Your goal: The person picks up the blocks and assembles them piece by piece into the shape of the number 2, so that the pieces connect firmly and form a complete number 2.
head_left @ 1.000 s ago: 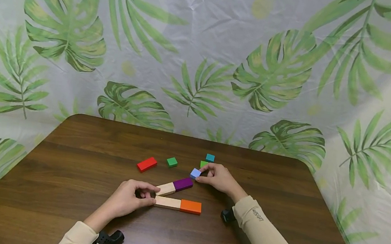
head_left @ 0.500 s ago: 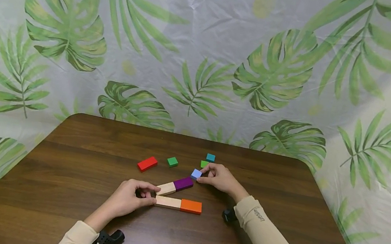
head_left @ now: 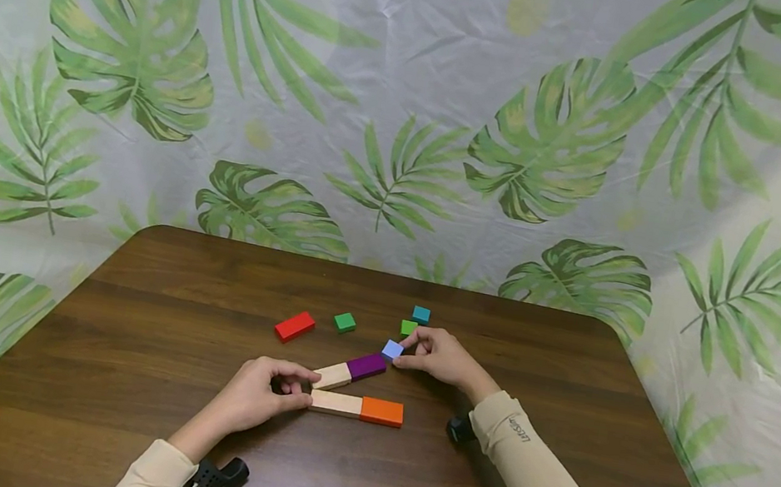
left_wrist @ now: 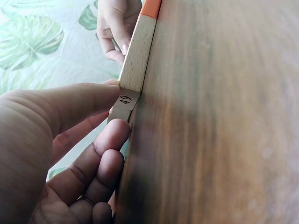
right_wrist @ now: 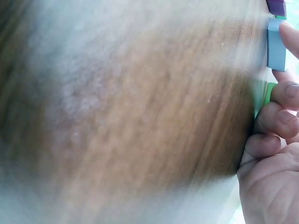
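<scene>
In the head view, my left hand [head_left: 265, 395] pinches the left ends of two plain wooden blocks, thumb at the nearer block [head_left: 336, 404] and index finger at the farther one [head_left: 332, 377]. The left wrist view shows "49" on an end face of a wooden block [left_wrist: 135, 58]. An orange block [head_left: 382, 412] adjoins the nearer piece; a purple block [head_left: 366, 367] adjoins the farther piece, which is angled away. My right hand [head_left: 444, 357] holds a small light blue block [head_left: 392, 351] between thumb and index finger, just beyond the purple block's right end.
A red block [head_left: 295, 327] and a green block [head_left: 344, 322] lie beyond the wooden pieces. A light green block [head_left: 408, 328] and a teal block [head_left: 421, 314] are behind the right fingertips. All rest on a brown wooden table [head_left: 114, 370], with a leaf-print cloth [head_left: 413, 95] behind.
The light blue block has shifted very slightly toward me and turned a little in my right fingers. My left hand and the other blocks stay in place.
</scene>
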`<action>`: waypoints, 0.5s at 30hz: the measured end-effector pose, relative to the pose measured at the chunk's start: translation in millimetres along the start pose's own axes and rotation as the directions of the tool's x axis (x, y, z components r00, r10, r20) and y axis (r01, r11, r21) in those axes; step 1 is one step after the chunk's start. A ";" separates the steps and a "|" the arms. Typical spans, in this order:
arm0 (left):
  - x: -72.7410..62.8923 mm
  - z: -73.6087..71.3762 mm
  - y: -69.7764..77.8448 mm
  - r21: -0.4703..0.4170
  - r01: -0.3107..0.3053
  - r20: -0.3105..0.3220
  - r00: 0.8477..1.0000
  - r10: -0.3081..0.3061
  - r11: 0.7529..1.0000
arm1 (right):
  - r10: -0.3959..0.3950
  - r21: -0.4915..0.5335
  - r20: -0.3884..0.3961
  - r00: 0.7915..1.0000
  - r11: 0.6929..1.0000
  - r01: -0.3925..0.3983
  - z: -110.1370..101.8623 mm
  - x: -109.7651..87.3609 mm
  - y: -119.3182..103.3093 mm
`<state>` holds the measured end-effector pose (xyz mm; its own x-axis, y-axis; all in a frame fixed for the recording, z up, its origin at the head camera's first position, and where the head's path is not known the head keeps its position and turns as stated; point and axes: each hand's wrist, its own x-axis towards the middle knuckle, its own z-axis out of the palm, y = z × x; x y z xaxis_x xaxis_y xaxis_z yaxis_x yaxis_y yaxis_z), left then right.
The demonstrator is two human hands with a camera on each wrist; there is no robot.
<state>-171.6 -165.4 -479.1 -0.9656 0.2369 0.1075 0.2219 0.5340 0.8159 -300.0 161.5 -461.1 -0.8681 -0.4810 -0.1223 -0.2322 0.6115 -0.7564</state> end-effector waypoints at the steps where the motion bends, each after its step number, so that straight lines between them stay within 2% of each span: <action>1: 0.0 0.0 -0.1 0.001 -0.001 0.000 1.000 0.001 1.000 | 0.001 0.001 0.002 1.000 1.000 -0.001 0.0 -0.2 -0.1; 15: -0.5 0.5 -0.5 0.004 -0.009 -0.004 1.000 0.009 1.000 | -0.030 -0.032 0.010 1.000 0.999 0.030 0.3 -1.9 -2.0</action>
<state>-171.2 -165.3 -479.8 -0.9641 0.2384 0.1173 0.2311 0.5349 0.8127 -297.8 161.0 -459.6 -0.8565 -0.5051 -0.1058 -0.2723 0.6165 -0.7388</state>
